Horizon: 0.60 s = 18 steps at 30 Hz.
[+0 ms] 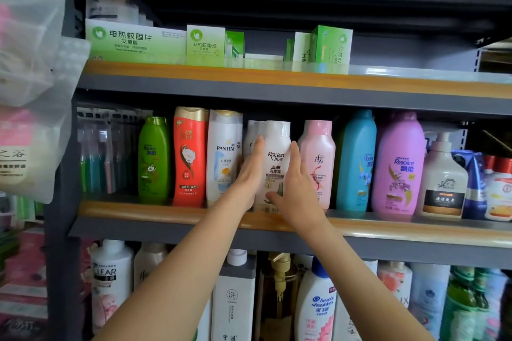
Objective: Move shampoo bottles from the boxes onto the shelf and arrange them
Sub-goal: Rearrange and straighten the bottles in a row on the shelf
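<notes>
A white Raclen shampoo bottle (277, 158) stands upright at the front of the middle shelf (138, 210), with more white bottles behind it. My left hand (250, 174) lies flat against its left side, fingers straight and pointing up. My right hand (296, 188) presses its right side with straight fingers, the thumb lying across the lower front of the bottle. A white Pantene bottle (224, 158) stands just to its left and a pink bottle (318, 160) just to its right.
The same shelf also carries green (153, 160), red (189, 158), blue (357, 163) and purple (399, 166) bottles and a pump bottle (443, 180). Green boxes (205, 44) sit on the upper shelf. The lower shelf holds several bottles (315, 304). Plastic bags (30, 91) hang at the left.
</notes>
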Tool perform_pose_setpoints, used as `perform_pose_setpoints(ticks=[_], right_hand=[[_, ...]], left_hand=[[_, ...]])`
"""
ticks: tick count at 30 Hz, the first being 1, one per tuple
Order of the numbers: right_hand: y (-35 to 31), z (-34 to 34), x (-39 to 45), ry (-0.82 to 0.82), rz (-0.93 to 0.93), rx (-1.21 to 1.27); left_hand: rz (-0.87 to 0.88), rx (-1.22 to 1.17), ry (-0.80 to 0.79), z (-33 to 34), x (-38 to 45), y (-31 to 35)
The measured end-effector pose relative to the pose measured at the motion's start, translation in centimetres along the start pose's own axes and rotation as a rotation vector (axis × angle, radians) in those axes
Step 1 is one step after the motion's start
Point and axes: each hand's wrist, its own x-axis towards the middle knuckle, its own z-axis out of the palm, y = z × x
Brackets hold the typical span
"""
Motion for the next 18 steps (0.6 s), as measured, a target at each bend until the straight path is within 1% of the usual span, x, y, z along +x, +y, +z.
perform_pose_setpoints(ticks=[3,5,7,9,13,18], right_hand=[[-0.2,-0.1,0.0,-0.013,0.047,-0.021],[-0.2,-0.2,0.2,-0.040,0.108,-0.031],[-0.1,-0.5,0.3,-0.074,0.152,-0.043],[-0.3,-0.8,0.3,-0.097,0.189,-0.072],[-0.5,-1.0,0.6,-0.131,0.216,-0.107],[-0.8,-1.6,1.2,-0.235,0.227,-0.174]], left_hand=[[-0.015,-0.055,0.030,0.0,1.3,-0.5],[-0.050,-0.083,0.028,-0.2,4.1,-2.1],[-0.078,-0.100,0.020,-0.4,4.5,-2.2],[-0.066,-0.113,-0.024,-0.5,2.6,-1.1],[-0.036,-0.075,-0.082,-0.3,1.9,-0.5],[-0.018,-0.061,-0.118,-0.1,1.5,-0.1]])
